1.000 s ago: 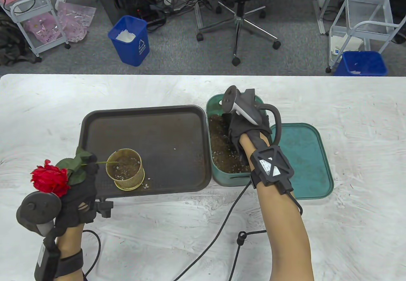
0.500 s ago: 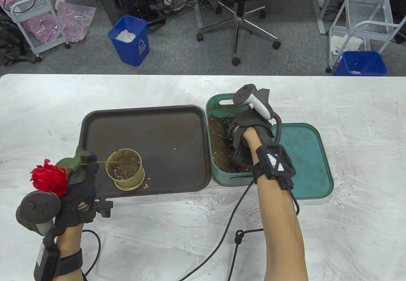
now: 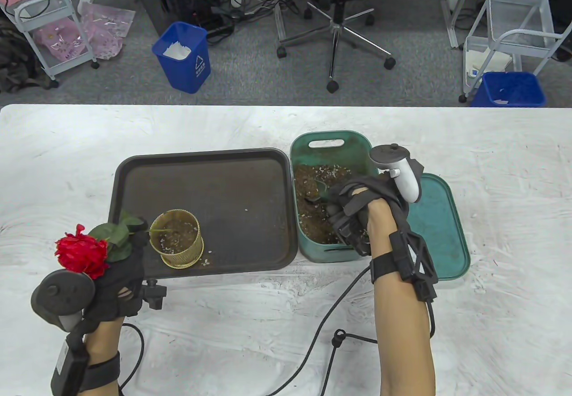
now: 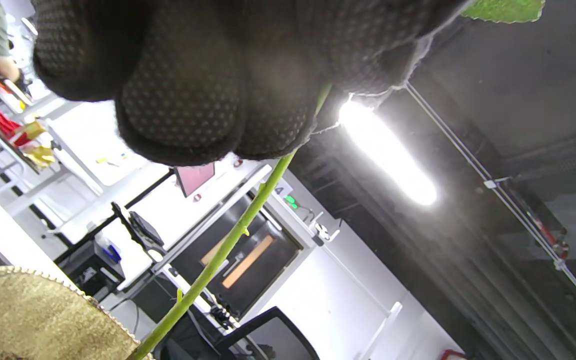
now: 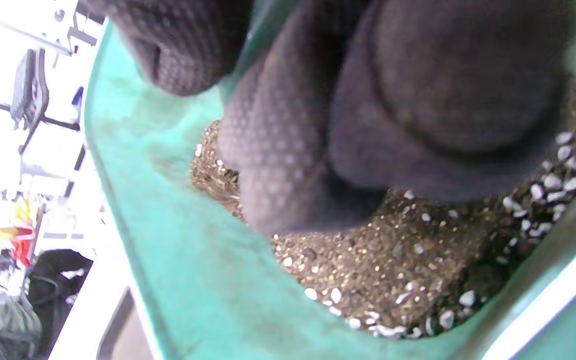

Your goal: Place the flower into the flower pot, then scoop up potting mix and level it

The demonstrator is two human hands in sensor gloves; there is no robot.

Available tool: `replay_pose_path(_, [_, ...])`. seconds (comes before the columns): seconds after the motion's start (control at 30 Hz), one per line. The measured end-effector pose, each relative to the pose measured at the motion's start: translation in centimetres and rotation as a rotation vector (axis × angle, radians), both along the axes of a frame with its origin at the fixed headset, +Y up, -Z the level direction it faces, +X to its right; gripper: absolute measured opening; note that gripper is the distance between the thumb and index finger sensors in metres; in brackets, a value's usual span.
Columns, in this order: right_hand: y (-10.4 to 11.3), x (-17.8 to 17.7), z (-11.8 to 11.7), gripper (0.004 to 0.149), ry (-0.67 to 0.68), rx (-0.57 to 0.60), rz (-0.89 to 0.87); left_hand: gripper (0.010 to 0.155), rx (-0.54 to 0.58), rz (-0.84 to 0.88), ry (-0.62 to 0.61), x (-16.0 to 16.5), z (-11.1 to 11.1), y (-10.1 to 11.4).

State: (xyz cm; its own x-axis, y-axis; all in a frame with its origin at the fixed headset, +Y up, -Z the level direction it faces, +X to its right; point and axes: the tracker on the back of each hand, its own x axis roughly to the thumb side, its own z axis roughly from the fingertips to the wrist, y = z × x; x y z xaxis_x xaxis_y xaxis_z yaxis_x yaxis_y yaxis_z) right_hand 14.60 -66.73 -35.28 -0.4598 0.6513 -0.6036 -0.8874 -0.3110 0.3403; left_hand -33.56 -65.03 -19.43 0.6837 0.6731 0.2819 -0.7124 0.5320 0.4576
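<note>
**Rose stem in pot, scoop in the mix**

Your left hand (image 3: 117, 280) pinches the red artificial rose (image 3: 82, 255), its green stem reaching beyond your fingertips into the round gold mesh pot (image 3: 176, 244). Your right hand (image 3: 357, 210) curls round a small green scoop (image 3: 321, 188) in the teal tub of brown potting mix (image 3: 313, 221).

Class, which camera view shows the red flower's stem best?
The left wrist view: the green stem runs from the left hand's fingers to the flower pot. The table view shows only a thin stretch; the right wrist view shows none.
</note>
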Motion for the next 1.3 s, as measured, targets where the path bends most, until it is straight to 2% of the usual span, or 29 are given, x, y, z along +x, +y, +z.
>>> replay_pose_path(0.37, [2.6,1.7,3.0,0.055,-0.139,0.128,-0.154,0.044,-0.001,0.001,-0.024,0.5,-0.1,0.0])
replay_pose_path(0.6, [3.9,1.2,5.0,0.054,-0.135,0.220,-0.199,0.044,0.000,-0.006,-0.030,0.6,0.0,0.0])
replay_pose_path(0.7, [4.1,-0.4,5.9,0.054,-0.092,0.242,-0.233,0.044,0.000,-0.005,-0.029,0.7,0.0,0.0])
replay_pose_path(0.93, [3.4,-6.7,8.4,0.055,-0.022,0.275,-0.349,0.044,0.001,-0.007,-0.026,0.7,0.0,0.0])
replay_pose_path(1.1, [2.1,-11.4,9.2,0.055,0.078,0.238,-0.376,0.044,0.000,-0.005,-0.025,0.7,0.0,0.0])
replay_pose_path(1.3, [-0.2,-15.0,9.3,0.055,0.147,0.184,-0.363,0.044,0.000,-0.007,-0.027,0.7,0.0,0.1])
